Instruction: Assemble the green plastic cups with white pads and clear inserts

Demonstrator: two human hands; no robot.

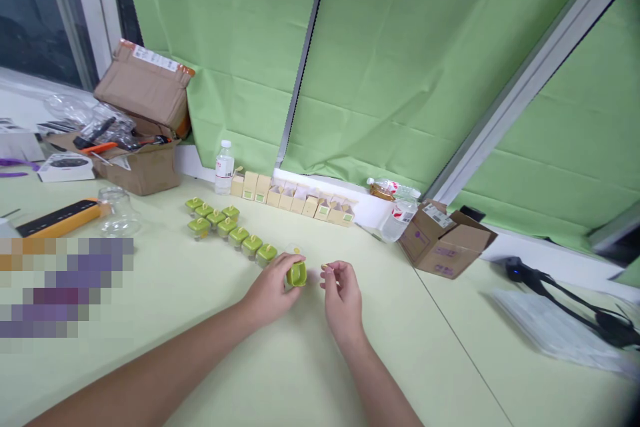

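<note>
The left hand (274, 287) has its fingers clamped around the sides of a green piece (297, 274), held just above the desk (240, 387) with its hollow side turned toward the camera. Facing it, the right hand (343, 294) has thumb and fingertips pinched together on a small yellowish bit (325, 267), probably a loose part, though it is too small to make out well. The two hands are near each other but apart.

To handle this well, the left grip wants to be firm yet light, on the outer walls only, so the opening stays unblocked. The right pinch is best kept at the very tips, with the wrist low over the desk in case the bit slips. The green-lidded jars (239, 235) stand just beyond the left hand, so elbow and knuckles should stay clear of them.
</note>
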